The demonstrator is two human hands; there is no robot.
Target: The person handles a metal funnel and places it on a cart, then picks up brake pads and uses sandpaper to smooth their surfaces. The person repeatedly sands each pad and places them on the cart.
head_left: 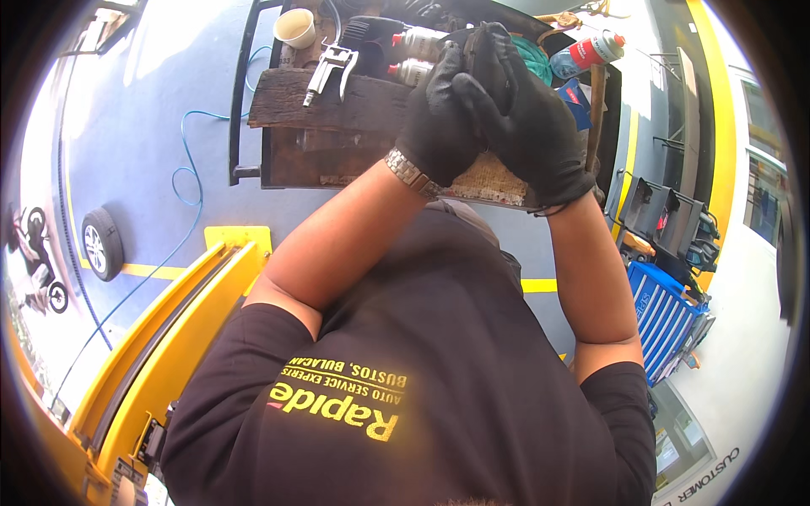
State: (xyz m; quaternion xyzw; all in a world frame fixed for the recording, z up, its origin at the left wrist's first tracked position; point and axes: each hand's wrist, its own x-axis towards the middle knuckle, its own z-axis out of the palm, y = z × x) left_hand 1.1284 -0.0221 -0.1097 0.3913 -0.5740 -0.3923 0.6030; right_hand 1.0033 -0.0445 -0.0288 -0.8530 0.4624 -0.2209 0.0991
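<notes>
Both my hands wear black gloves and are raised together over a dark work cart. My left hand, with a metal-band watch at its wrist, is closed at the left side of a small dark piece. From the other side my right hand closes round the same piece, its fingers pointing away from me. The gloves cover most of the piece, and its kind cannot be made out. Just left of my hands lie two spray cans with red tips and a wire brush.
A silver air blow gun rests by a wooden plank, near a paper cup. A red-labelled spray can and green cloth lie right. A blue hose, wheel, yellow lift and blue tool chest stand around.
</notes>
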